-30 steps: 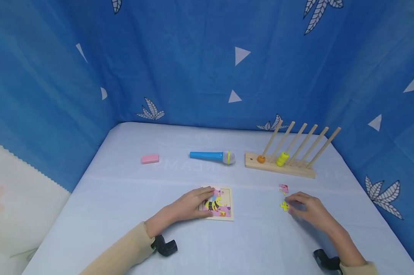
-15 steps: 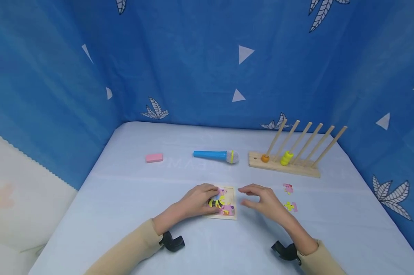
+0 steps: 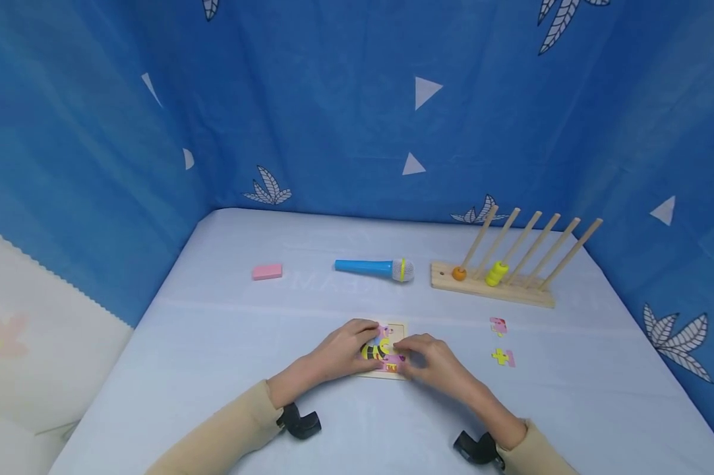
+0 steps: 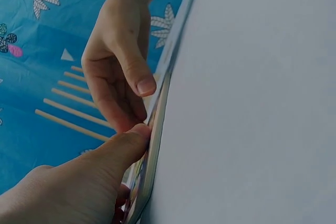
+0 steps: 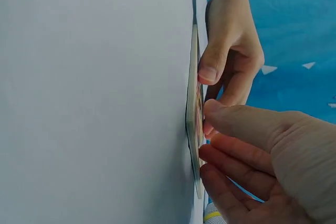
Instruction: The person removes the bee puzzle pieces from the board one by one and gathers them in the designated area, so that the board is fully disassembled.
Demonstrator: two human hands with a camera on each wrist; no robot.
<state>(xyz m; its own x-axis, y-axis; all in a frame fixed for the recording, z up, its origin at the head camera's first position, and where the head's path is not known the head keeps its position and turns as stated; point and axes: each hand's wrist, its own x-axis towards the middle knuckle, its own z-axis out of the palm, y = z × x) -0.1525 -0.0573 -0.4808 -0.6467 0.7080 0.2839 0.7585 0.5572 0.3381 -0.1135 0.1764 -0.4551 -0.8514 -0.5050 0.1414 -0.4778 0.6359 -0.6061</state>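
A small wooden jigsaw puzzle with a bee picture lies flat on the table. My left hand rests across its left side, fingers toward the far edge and thumb on the face by the near edge. Over the right side is my right hand, its fingertips right at the face and right edge. In the right wrist view its fingers are loosely bent along the puzzle board, with no piece showing between them. Part of the picture is hidden under both hands.
Right of the puzzle lie two loose pieces, a pink one and a yellow and pink one. Behind stand a blue toy microphone and a wooden peg rack with orange and yellow beads. A pink block sits farther left.
My right hand has left the loose yellow and pink piece and moved left onto the puzzle's right side. My left hand stays on the puzzle. The head view has shifted slightly.
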